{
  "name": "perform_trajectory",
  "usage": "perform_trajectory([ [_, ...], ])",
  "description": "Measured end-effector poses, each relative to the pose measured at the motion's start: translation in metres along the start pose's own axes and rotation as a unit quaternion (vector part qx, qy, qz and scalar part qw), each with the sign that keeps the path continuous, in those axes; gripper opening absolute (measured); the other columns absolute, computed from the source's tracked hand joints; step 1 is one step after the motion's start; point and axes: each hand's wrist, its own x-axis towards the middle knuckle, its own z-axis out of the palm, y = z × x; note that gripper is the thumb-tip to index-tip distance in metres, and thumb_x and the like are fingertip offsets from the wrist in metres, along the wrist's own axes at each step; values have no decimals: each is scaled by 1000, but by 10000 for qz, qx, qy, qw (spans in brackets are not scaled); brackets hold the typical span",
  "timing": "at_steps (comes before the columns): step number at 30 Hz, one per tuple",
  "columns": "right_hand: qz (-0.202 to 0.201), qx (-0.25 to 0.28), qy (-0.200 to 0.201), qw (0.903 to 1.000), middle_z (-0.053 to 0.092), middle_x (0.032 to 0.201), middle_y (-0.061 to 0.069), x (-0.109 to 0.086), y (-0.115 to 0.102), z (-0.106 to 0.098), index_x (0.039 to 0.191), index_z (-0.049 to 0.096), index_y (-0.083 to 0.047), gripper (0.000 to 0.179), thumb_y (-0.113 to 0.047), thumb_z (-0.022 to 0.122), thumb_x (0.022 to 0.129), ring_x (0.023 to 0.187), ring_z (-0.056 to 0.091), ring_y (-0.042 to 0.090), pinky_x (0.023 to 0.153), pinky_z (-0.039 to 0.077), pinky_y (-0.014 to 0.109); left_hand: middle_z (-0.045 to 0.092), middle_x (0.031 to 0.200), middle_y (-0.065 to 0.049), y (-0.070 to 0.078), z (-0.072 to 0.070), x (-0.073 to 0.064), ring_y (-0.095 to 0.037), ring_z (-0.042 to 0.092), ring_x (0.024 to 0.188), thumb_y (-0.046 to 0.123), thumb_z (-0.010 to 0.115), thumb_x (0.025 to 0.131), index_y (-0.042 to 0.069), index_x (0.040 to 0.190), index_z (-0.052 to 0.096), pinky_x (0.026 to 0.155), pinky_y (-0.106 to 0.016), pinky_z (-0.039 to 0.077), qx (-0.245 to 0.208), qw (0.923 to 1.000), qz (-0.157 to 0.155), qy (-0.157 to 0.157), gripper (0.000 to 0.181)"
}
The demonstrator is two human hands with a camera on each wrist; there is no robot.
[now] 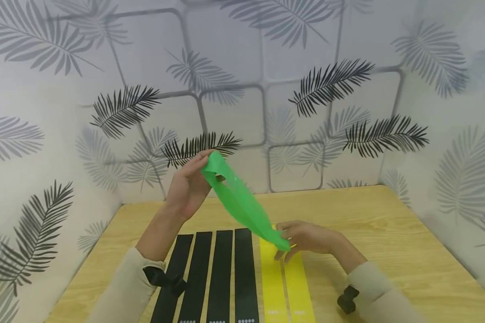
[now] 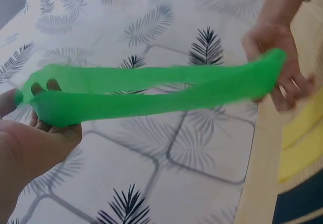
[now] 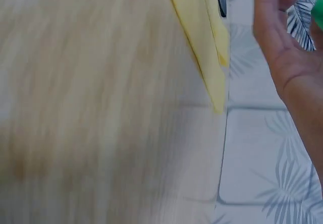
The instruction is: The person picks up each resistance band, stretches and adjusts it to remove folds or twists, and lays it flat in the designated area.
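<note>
A green resistance band [image 1: 242, 202], a flat thin loop, slants down from upper left to lower right above the table. My left hand [image 1: 187, 186] holds its upper end, and in the left wrist view its fingers [image 2: 54, 85] reach through the loop. Beside the band's lower end is my right hand [image 1: 307, 237], fingers loosely spread. In the left wrist view the band's end overlaps the right palm [image 2: 275, 40]; whether they touch I cannot tell. The right wrist view catches the right hand [image 3: 290, 57] and a sliver of green at the edge.
Several black bands [image 1: 222, 273] lie side by side lengthwise on the wooden table [image 1: 359, 215]. Two yellow bands [image 1: 272, 278] lie to their right, under the right hand and the green band. A leaf-patterned wall [image 1: 234, 116] stands behind and at both sides.
</note>
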Motion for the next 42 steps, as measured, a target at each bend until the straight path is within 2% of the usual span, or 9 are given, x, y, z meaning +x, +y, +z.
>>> perform_trajectory([
  [4, -667, 201, 506, 9963, 71, 113, 9, -19, -5, -18, 125, 62, -10, 32, -9, 34, 110, 105, 74, 33, 92, 59, 47, 60, 98, 5, -3, -13, -9, -12, 58, 93, 10, 41, 111, 16, 119, 63, 109, -42, 38, 791, 9964, -15, 313, 24],
  [8, -1216, 369, 1406, 9819, 71, 119, 6, -33, -12, -29, 127, 64, -11, 35, -2, 35, 109, 105, 74, 29, 95, 59, 45, 56, 109, 6, -13, -26, -18, -12, 53, 110, 13, 52, 109, 18, 124, 63, 117, -47, 30, 1730, 9829, -301, 546, 19],
  [14, -1788, 514, 2130, 9592, 73, 110, 4, -46, -22, -38, 110, 62, -11, 24, 1, 42, 108, 97, 76, 25, 88, 62, 38, 64, 86, 7, -27, -37, -29, -16, 58, 93, 16, 67, 103, 2, 136, 60, 104, -42, 42, 2768, 9570, -656, 569, 37],
  [22, -2048, 123, 2714, 9403, 76, 93, 1, -57, -41, -40, 116, 53, -13, 17, 1, 50, 107, 81, 76, 21, 79, 62, 33, 63, 97, -4, -50, -46, -42, -21, 60, 93, 17, 67, 104, 5, 138, 63, 100, -44, 52, 3732, 9212, -1021, 417, 36],
  [26, -2245, 12, 2915, 9299, 75, 97, 0, -59, -52, -41, 123, 55, -11, 22, 2, 53, 106, 79, 73, 20, 76, 62, 34, 65, 103, -11, -61, -46, -47, -22, 63, 97, 13, 64, 105, 4, 138, 64, 87, -41, 59, 4295, 8955, -1155, 142, 34],
  [28, -2357, 57, 2929, 9266, 74, 95, 0, -59, -57, -41, 125, 57, -8, 23, 4, 53, 106, 79, 71, 18, 76, 62, 34, 67, 105, -13, -66, -45, -49, -23, 65, 97, 11, 63, 105, 2, 133, 67, 81, -38, 61, 4394, 8903, -1195, 6, 29],
  [31, -2421, 84, 2878, 9266, 73, 94, -1, -62, -62, -42, 123, 59, -8, 23, 5, 53, 105, 82, 70, 16, 78, 63, 35, 67, 109, -14, -71, -43, -50, -24, 65, 99, 11, 61, 106, 0, 122, 68, 82, -39, 61, 4162, 9005, -1251, -161, 20],
  [37, -1992, -227, 2755, 9402, 68, 89, -4, -76, -66, -47, 98, 58, -14, 18, -1, 50, 108, 80, 67, 11, 81, 60, 33, 59, 120, -15, -82, -43, -54, -28, 66, 108, 18, 54, 110, 0, 115, 61, 98, -49, 57, 2983, 9408, -1555, -428, 20],
  [42, -1712, -492, 2533, 9509, 57, 92, -3, -89, -69, -53, 91, 60, -14, 28, -7, 43, 112, 76, 62, 9, 77, 55, 29, 59, 114, -13, -88, -41, -57, -33, 69, 102, 23, 49, 112, 2, 108, 60, 96, -52, 58, 2581, 9479, -1787, -537, 24],
])
